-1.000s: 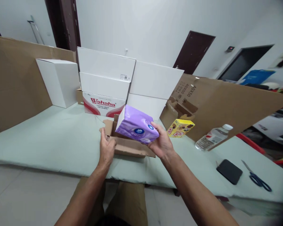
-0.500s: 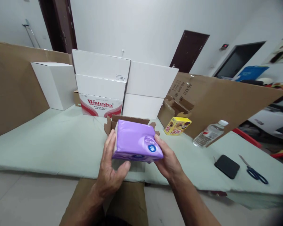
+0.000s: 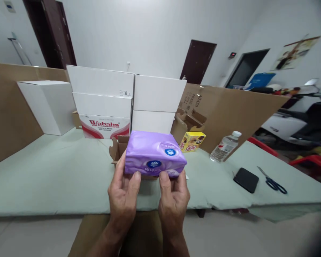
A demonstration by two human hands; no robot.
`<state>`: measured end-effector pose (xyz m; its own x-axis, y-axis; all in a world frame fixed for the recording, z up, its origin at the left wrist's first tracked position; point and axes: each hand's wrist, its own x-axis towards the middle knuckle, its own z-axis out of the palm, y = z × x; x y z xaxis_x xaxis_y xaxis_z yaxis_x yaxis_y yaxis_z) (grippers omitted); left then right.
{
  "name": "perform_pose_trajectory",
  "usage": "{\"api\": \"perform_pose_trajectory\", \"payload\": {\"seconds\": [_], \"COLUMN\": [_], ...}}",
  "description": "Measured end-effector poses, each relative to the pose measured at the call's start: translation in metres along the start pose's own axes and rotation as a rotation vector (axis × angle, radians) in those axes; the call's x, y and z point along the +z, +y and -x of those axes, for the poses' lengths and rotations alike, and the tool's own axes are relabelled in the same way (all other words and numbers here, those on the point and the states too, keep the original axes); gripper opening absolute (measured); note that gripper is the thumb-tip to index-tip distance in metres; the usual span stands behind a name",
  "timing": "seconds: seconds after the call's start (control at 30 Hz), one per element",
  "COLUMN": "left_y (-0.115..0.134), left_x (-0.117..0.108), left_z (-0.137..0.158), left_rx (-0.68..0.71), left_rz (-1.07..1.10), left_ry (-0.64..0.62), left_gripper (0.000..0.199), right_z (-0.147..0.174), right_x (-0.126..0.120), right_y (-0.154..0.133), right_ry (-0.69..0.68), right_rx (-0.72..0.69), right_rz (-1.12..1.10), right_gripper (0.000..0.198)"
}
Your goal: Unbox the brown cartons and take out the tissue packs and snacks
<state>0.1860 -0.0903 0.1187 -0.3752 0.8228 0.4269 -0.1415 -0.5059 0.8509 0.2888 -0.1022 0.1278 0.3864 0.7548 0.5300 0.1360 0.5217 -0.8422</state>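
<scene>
Between my two hands is a purple pack of tissues [image 3: 149,148] with blue oval logos, held up above the near part of the table. My left hand [image 3: 124,191] grips its left lower corner, the thumb against the front face. On the right, my right hand [image 3: 172,194] holds the other lower corner with its thumb on the front too. Behind the pack stands an open brown cardboard box [image 3: 117,148], mostly hidden by it.
A green cloth covers the table [image 3: 56,178]. Further back stand a Wahaha carton [image 3: 104,126], a white box [image 3: 48,107], another open cardboard box [image 3: 180,125] and a yellow box [image 3: 192,141]. To the right are a water bottle [image 3: 224,147], a black flat object [image 3: 246,180] and scissors [image 3: 273,182].
The pack has tilted so its front face with the logo shows. My right hand has shifted from its right side to the lower front corner, and the view has turned slightly right.
</scene>
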Motion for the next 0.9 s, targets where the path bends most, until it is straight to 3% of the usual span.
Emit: {"api": "perform_pose_trajectory", "payload": {"seconds": [0.17,0.47,0.57,0.7,0.9], "left_y": [-0.021,-0.021,-0.019,-0.015,-0.012], "left_x": [-0.006,-0.006,-0.005,-0.011,-0.049], "left_z": [0.021,0.018,0.018,0.011,-0.009], "left_rx": [-0.059,0.068,0.075,-0.037,-0.119], "left_rz": [0.029,0.094,0.168,0.359,0.412], "left_ry": [0.032,-0.067,-0.068,-0.088,-0.093], "left_gripper": [0.056,0.047,0.047,0.045,0.063], "right_z": [0.009,0.008,0.01,0.018,0.033], "right_x": [-0.002,-0.007,-0.006,-0.005,0.0], "right_y": [0.008,0.017,0.015,0.011,0.005], "right_ry": [0.125,0.171,0.159,0.128,-0.067], "right_rx": [0.122,0.153,0.139,0.132,0.015], "right_rz": [-0.072,-0.174,-0.208,-0.211,-0.094], "right_gripper": [0.055,0.04,0.039,0.046,0.059]}}
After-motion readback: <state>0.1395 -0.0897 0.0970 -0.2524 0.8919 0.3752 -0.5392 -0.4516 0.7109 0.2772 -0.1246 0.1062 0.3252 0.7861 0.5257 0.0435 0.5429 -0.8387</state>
